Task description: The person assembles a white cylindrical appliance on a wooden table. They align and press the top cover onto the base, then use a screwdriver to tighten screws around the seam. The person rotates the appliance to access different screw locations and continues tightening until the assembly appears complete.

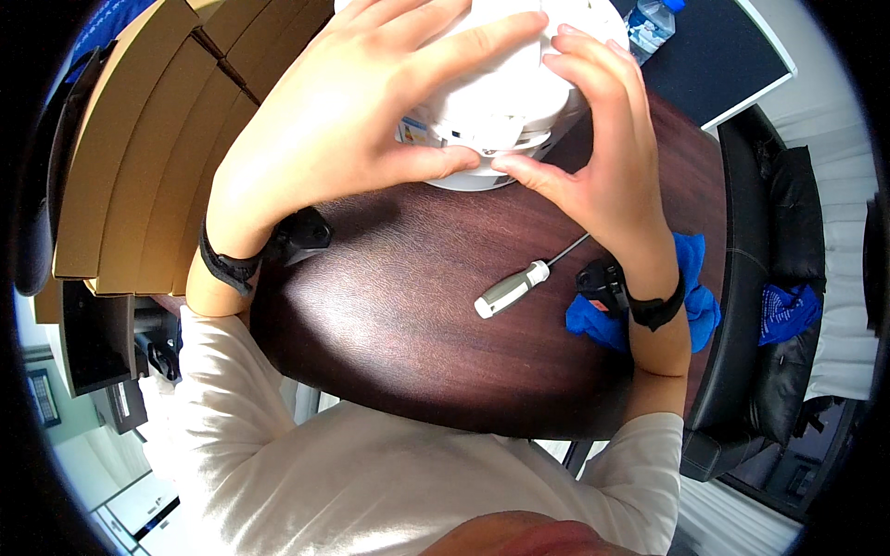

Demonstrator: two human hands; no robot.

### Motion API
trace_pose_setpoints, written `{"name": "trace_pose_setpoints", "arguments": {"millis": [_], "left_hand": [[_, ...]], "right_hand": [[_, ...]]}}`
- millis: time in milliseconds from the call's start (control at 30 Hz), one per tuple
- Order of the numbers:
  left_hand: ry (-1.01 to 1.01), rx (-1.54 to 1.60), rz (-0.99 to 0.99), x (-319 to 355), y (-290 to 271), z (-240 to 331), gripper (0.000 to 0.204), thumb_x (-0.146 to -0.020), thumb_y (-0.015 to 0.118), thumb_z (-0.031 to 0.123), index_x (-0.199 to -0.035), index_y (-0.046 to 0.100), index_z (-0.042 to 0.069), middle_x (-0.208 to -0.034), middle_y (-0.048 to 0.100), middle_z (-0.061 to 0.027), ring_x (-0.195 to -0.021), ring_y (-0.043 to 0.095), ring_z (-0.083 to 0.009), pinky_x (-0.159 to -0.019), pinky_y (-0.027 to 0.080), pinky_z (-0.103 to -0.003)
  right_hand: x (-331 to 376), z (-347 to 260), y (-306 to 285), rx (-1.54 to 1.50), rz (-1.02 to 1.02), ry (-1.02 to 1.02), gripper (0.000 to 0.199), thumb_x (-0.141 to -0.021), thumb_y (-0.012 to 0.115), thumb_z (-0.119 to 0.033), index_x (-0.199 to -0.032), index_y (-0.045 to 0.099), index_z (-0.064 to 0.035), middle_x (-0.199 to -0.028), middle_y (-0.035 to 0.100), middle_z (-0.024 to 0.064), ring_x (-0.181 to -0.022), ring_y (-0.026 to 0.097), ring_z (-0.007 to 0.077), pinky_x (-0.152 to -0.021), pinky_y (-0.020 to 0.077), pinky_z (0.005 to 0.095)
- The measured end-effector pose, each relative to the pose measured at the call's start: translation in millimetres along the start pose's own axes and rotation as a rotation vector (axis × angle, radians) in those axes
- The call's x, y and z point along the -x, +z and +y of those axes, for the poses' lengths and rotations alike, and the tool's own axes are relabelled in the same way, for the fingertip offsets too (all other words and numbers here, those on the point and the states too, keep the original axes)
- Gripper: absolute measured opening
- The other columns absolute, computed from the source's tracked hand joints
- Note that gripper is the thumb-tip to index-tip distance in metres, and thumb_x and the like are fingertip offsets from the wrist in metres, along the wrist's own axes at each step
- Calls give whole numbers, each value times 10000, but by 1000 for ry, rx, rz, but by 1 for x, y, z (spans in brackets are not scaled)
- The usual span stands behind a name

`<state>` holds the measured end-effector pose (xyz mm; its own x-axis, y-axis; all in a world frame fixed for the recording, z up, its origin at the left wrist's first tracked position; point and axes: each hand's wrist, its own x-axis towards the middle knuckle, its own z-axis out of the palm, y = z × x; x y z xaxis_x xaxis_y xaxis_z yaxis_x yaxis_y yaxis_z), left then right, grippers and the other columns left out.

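Observation:
A white rounded appliance (505, 97) with a lid-like top stands at the far side of the table, cut off by the upper edge of the view. My left hand (375, 111) lies across its top left, fingers spread over the surface and thumb at the front rim. From the right, my right hand (612, 139) curves around it, thumb meeting the same rim close to the other thumb. Both hands grip the appliance. Nearer to me, a screwdriver (507, 290) with a grey and white handle lies on the table, its shaft pointing toward my right wrist.
Stacked cardboard boxes (139, 167) rise at the left of the dark wooden table (399, 306). A blue cloth (700, 296) lies under my right forearm. At the back right are a water bottle (651, 28) and a dark panel (714, 65). A black sofa (749, 222) stands beyond the right edge.

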<state>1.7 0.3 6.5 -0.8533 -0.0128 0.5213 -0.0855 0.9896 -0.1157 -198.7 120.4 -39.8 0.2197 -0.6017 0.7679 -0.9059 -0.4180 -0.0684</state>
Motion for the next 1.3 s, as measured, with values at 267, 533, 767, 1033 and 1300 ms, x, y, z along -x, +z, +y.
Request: {"name": "trace_pose_setpoints", "arguments": {"millis": [267, 533, 767, 1033, 1300], "left_hand": [[-165, -59, 239, 10, 3, 24, 721, -578, 841, 270, -1175, 523, 22, -1141, 554, -163, -1080, 527, -362, -925, 434, -419], [-450, -12, 165, 22, 4, 47, 522, -622, 859, 198, -945, 488, 25, -883, 549, -132, -771, 580, -297, -679, 488, -359], [-516, 151, 49, 24, -6, 51, 520, -667, 844, 197, -1016, 501, 23, -889, 628, -144, -812, 660, -280, -714, 529, -342], [-424, 254, -56, 23, -23, 51, 421, -652, 808, 113, -1001, 584, 42, -928, 635, -121, -865, 649, -290, -746, 524, -354], [-158, 351, -107, 23, -30, 44, 255, -672, 763, 77, -911, 679, 51, -926, 629, -86, -824, 609, -262, -701, 504, -344]], "right_hand": [[11, -19, 4, 134, 146, 158, 522, -604, 852, -285, -969, 538, -85, -989, 558, 87, -981, 556, 283, -906, 401, 440], [13, -44, 3, 21, -116, 566, 432, -723, 801, -401, -777, 556, -49, -668, 599, 90, -553, 611, 246, -503, 474, 344], [7, -41, -5, -277, -266, 532, 343, -774, 771, -322, -757, 570, -45, -642, 604, 86, -539, 613, 234, -497, 469, 329], [8, -41, -11, -134, -315, 12, 230, -778, 736, -250, -780, 573, -87, -700, 510, 46, -580, 572, 222, -523, 466, 339], [3, -51, -26, -78, -236, -100, 255, -649, 803, -141, -792, 640, -7, -685, 556, 61, -585, 573, 222, -498, 431, 331]]}}
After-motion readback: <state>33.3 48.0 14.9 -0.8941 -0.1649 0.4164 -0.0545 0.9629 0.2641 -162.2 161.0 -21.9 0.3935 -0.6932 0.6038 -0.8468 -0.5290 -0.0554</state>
